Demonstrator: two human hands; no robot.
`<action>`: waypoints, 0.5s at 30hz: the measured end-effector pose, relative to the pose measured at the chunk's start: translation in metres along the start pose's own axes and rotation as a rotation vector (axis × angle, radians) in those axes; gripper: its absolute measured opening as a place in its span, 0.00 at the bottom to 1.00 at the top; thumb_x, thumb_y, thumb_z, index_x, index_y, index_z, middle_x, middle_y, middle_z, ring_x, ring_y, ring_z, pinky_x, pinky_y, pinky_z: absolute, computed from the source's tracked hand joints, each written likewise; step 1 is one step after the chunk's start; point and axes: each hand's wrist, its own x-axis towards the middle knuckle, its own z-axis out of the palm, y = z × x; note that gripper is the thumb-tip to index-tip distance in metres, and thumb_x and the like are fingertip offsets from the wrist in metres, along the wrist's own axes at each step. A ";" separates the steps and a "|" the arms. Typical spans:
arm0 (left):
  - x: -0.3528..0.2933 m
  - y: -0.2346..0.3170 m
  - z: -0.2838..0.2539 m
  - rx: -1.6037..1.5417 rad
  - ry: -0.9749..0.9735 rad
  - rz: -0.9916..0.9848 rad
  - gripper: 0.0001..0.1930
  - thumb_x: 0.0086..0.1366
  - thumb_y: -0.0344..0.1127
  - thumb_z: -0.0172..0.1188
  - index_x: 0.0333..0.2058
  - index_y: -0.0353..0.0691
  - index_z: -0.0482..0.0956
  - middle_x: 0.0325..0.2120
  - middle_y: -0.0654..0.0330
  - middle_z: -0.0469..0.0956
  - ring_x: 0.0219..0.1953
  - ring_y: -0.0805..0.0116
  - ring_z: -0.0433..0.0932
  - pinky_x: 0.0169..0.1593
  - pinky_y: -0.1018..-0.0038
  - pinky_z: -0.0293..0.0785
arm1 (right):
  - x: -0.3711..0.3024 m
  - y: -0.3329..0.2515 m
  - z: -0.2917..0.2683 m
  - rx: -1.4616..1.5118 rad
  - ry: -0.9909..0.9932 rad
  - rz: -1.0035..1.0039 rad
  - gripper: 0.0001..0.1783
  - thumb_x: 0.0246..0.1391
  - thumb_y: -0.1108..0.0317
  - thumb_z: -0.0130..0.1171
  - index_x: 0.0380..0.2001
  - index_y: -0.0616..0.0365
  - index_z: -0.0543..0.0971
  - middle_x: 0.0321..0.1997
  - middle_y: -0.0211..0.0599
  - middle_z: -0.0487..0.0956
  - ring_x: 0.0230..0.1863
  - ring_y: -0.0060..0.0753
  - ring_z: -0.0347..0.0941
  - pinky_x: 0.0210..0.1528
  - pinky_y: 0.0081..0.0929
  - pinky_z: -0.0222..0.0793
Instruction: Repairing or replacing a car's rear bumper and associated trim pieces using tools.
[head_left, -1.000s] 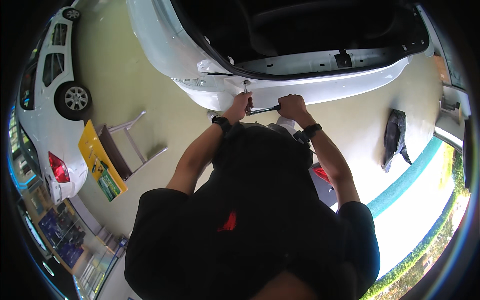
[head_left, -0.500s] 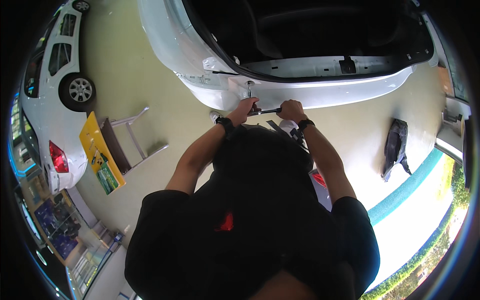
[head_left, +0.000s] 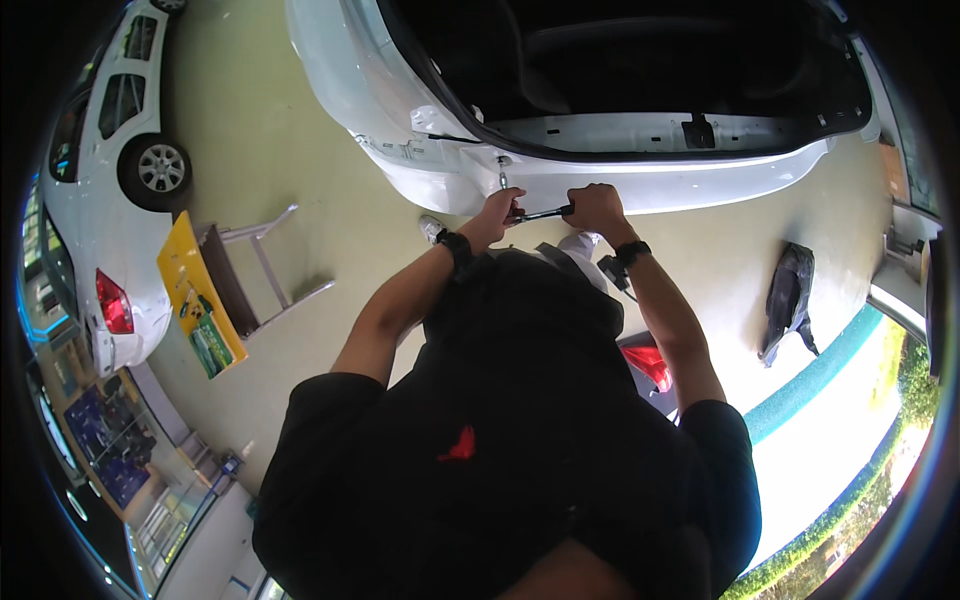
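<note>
Closest to us is the black shirt, with both forearms reaching past it, a black strap on each wrist. Our left hand is curled around the joint where a ratchet wrench meets its slim metal extension bar; the exact finger placement is too small to tell. Our right hand is closed in a fist on the end of the wrench's handle. The wrench spans the gap between our hands, just in front of the open-trunked white car, and the bar runs up to a small round spot on its rear panel.

Half a second ago the handle lies nearly level and our fists sit slightly closer; now they are farther apart and the handle slants up toward the right hand. The bar's far end stays at the same spot, so we judge the handle is being swung while the drive remains seated.

Below our right forearm, a red piece shows partly. Farther off, a dark molded part lies on the floor at right; at left stands a yellow-topped table with tools and a green tray, beside a second white car.
</note>
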 end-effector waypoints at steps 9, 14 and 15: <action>-0.006 -0.002 -0.011 -0.105 0.084 -0.088 0.07 0.56 0.35 0.58 0.25 0.43 0.70 0.18 0.66 0.67 0.23 0.71 0.71 0.25 0.77 0.65 | 0.000 -0.009 0.031 0.163 -0.112 0.047 0.15 0.40 0.52 0.56 0.23 0.51 0.80 0.25 0.40 0.79 0.32 0.43 0.75 0.37 0.38 0.71; -0.008 -0.002 -0.021 -0.221 0.026 -0.121 0.07 0.55 0.34 0.60 0.27 0.41 0.71 0.20 0.65 0.70 0.27 0.72 0.72 0.28 0.83 0.66 | -0.010 -0.034 -0.030 -0.101 -0.066 -0.076 0.14 0.40 0.51 0.56 0.22 0.50 0.79 0.24 0.37 0.79 0.32 0.39 0.76 0.36 0.35 0.72; -0.010 -0.004 -0.017 -0.222 0.024 -0.117 0.07 0.55 0.34 0.60 0.27 0.41 0.71 0.20 0.65 0.70 0.27 0.72 0.72 0.28 0.83 0.66 | -0.007 -0.025 -0.024 -0.104 -0.063 -0.077 0.14 0.40 0.51 0.56 0.22 0.50 0.79 0.24 0.37 0.79 0.32 0.39 0.76 0.36 0.35 0.72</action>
